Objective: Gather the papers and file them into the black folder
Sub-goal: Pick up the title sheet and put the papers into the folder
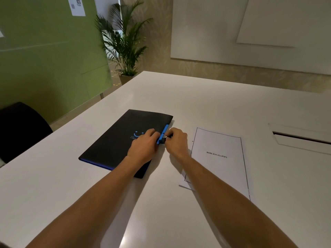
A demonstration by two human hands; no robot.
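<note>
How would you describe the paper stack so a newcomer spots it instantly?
Start at the white table and find the closed black folder with blue trim near its middle. Just right of it, under the right forearm, lies the paper stack. It is the only white sheet with a thin black border, and its top page reads BIBLIOGRAPHY.
</note>
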